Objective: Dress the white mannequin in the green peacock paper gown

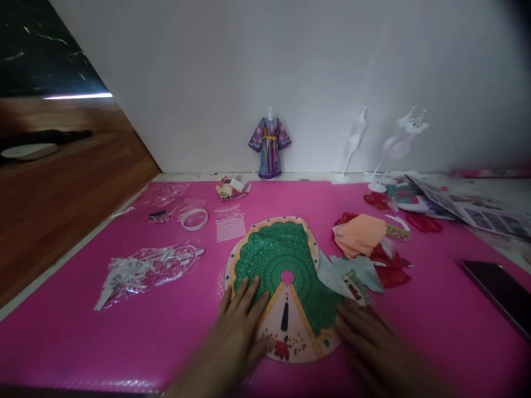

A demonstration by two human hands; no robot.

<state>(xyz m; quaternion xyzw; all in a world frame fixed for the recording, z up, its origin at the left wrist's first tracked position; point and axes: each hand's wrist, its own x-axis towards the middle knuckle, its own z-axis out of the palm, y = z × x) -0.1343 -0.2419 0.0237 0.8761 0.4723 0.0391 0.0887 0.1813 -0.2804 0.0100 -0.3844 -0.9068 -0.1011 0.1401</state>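
Note:
A round piece of printed fabric [269, 249] lies on the pink mat in front of me. It has a green scalloped pattern, a peach border, a small hole near its middle and a pale wedge with a red flower. My left hand [238, 326] rests on its lower left side, fingers spread and flat. At the lower right edge, the fingertips of my right hand [369, 334] touch the cloth with the fingers stretched out. The green layer covers the border on the right side. Neither hand grips anything visible.
Left on the pink mat [62, 337] are a clear bag of white pieces [141, 271] and a tape roll [194, 219]. Fabric scraps [360, 235] and a phone [500, 293] lie right. A dressed doll form [270, 146] and white stands [355, 138] line the back wall.

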